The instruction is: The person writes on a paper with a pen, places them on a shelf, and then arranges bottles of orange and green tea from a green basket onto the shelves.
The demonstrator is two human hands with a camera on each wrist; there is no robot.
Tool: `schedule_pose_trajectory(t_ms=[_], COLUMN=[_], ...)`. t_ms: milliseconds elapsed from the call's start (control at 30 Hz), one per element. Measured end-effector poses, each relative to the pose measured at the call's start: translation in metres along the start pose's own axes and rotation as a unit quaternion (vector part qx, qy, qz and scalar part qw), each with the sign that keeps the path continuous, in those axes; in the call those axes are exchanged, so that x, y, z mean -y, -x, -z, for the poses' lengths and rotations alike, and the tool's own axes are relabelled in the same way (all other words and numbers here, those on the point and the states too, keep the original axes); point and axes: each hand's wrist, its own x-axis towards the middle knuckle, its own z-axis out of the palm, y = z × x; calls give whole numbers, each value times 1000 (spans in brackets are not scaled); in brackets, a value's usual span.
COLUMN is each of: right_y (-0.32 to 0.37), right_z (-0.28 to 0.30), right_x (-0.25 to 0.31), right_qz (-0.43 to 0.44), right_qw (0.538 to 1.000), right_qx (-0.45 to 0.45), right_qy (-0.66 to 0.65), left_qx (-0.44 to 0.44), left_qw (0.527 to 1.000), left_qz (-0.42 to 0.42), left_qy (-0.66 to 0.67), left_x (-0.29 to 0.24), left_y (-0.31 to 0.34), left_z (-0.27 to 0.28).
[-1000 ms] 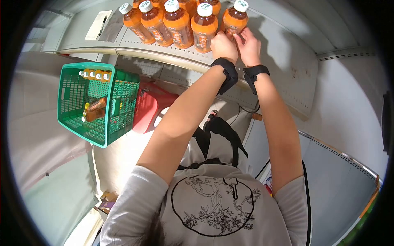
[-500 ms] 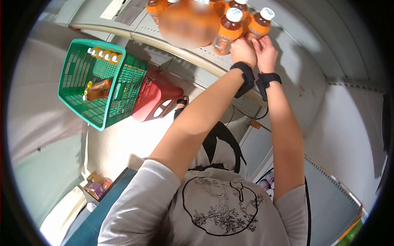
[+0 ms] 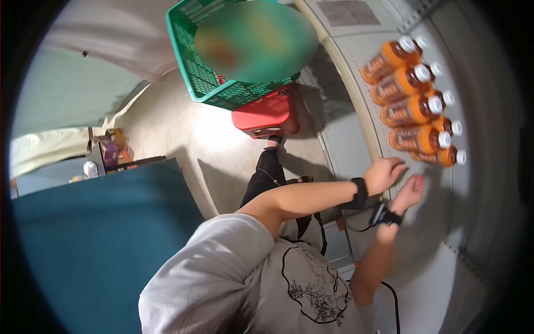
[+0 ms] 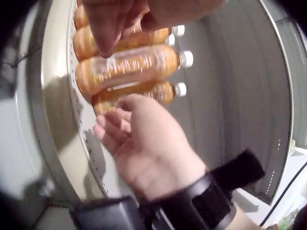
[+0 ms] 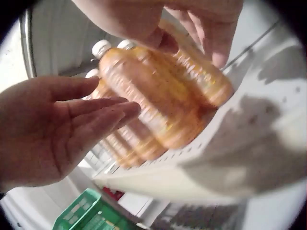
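Orange-drink bottles [image 3: 409, 109] with white caps stand in two close rows on a grey metal shelf [image 3: 406, 234]. In the head view both hands are just beyond the near end of these rows, with nothing in them. My left hand [image 3: 382, 173] has its fingers loosely bent toward the end bottle [image 3: 431, 157]. Close beside it is my right hand [image 3: 409, 192], fingers relaxed. In the left wrist view the right hand [image 4: 148, 143] overlaps the lowest bottle [image 4: 160, 93]. The right wrist view shows the left hand [image 5: 53, 124] palm-out, fingers spread in front of the bottles [image 5: 148, 96].
A green plastic basket [image 3: 186, 67] sits on a red stool [image 3: 264, 114] left of the shelf; a blur hides its inside. The shelf's cream front edge [image 3: 353, 94] runs between. Small boxes [image 3: 111, 150] and a blue-green surface [image 3: 111, 222] are at the lower left.
The head view has swung round, so the bottles and basket now appear further right. Both hands have come away from the end bottle they were at, and their fingers have loosened.
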Motion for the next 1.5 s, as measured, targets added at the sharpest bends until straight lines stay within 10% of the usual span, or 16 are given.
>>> schedule_pose_trajectory(t_ms=[267,700,833,1100,1200,1333,1500], right_y=[111,156,159,185,196,220,242], right_z=[-146,-434,-542,-704,-738,-770,-797], right_x=[80,275,247,171,151,108,81], right_qz=[-159,-86,-93,-65,50,130,119], right_qw=[961,798,782,596,516,596,574], right_qx=[228,592,609,707,738,720,750], right_qy=[6,80,95,374,432,331,306], left_qx=[-182,-335,-411,-482,-499,-540,-500], left_qw=[971,868,818,711,737,754,762], left_qz=[123,224,295,317,326,304,359], left_qy=[98,289,273,403,318,220,201], left_x=[3,18,99,239,280,314,326], left_y=[-25,-128,-164,-203,-208,-210,-211], left_z=[197,454,505,562,573,568,571])
